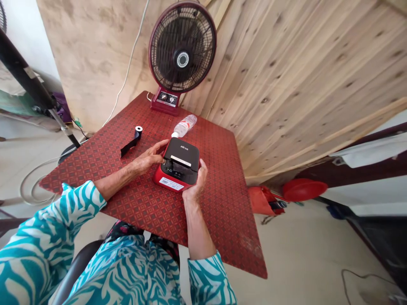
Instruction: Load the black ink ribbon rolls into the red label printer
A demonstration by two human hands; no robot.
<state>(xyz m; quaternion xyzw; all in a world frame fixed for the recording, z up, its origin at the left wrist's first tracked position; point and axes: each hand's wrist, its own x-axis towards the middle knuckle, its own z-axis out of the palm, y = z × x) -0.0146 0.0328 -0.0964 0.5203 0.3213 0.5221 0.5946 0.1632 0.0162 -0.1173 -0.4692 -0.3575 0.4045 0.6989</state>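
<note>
Entry, centre of frame, as I log it from my remote station: one red and black label printer on the red patterned tabletop. Its long axis runs from lower left toward upper right of the frame, and its front, with a barcode sticker, faces the person and slightly left.

Hands: the left hand lies with its fingers spread over the printer's top front edge, and I cannot tell whether it grips or only rests. The right hand is cupped narrowly around the printer's right side, holding the body.

Nearby: a plastic water bottle lies on its side, cap just beside the printer's rear. A roll of black ribbon with a white core stands left of the printer, its loose tail on the tabletop. A red desk fan stands at the far corner, upper centre.

Risks, in my judgement: a shove from the left hand could swivel the printer against the right hand's one-sided hold, and a backward slide could knock the bottle into rolling
</note>
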